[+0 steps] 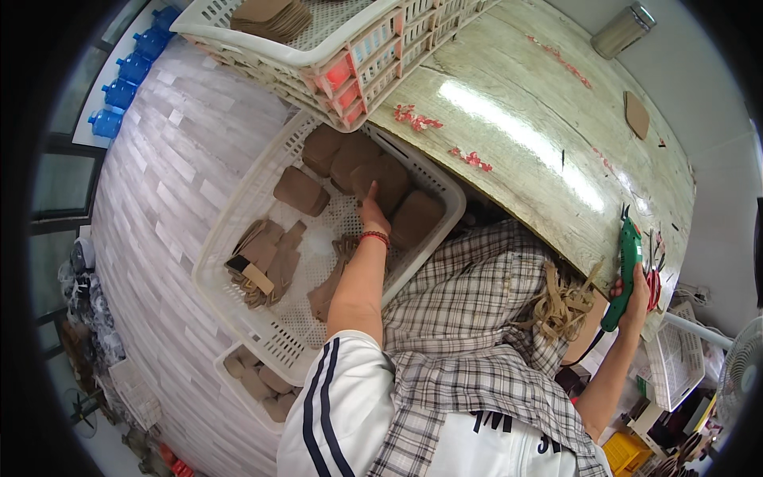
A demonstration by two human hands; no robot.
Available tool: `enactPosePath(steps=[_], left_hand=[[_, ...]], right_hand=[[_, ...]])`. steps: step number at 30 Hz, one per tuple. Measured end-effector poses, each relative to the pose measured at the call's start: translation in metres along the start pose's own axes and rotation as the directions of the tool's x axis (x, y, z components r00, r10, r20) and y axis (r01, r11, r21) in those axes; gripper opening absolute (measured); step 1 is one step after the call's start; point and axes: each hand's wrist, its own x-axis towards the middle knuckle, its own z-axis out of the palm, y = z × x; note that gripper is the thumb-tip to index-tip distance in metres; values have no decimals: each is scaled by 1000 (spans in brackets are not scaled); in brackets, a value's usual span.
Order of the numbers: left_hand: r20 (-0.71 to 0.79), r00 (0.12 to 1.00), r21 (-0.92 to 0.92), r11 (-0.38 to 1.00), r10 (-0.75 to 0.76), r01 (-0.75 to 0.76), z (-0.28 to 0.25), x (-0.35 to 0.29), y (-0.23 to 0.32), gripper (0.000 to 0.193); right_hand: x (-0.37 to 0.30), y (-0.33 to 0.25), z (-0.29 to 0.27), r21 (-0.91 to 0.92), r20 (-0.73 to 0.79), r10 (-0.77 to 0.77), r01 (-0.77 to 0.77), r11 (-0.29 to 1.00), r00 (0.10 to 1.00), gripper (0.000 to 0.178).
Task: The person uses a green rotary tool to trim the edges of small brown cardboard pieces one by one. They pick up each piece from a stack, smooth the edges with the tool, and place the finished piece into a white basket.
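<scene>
My left hand reaches into a white plastic basket beside my lap. Its thumb lies over a rounded brown leather-like piece in one of several stacks, and the other fingers are mostly hidden. By the right edge of the table, my right hand is wrapped round a green corded hand tool with a dark pronged tip pointing up. Next to the left hand in the basket is another brown stack. Long brown strips lie at the basket's left end.
A second white basket stands on the table, holding brown pieces. One brown piece lies on the far tabletop near a metal cylinder. Tan scrap strips rest on my lap. A fan stands at right.
</scene>
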Motion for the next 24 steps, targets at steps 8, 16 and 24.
enactPosePath(steps=[8,16,24], left_hand=[[173,981,-31,995,-83,90,3,-10,10,54],[122,992,-11,999,-38,40,12,-17,11,48],[168,983,-8,997,-69,71,44,-55,27,43]], right_hand=[[3,7,-7,20,2,-9,9,1000,1000,36],[2,4,-4,6,-22,9,-9,1000,1000,37],[-1,5,-6,10,-24,6,-5,1000,1000,36]])
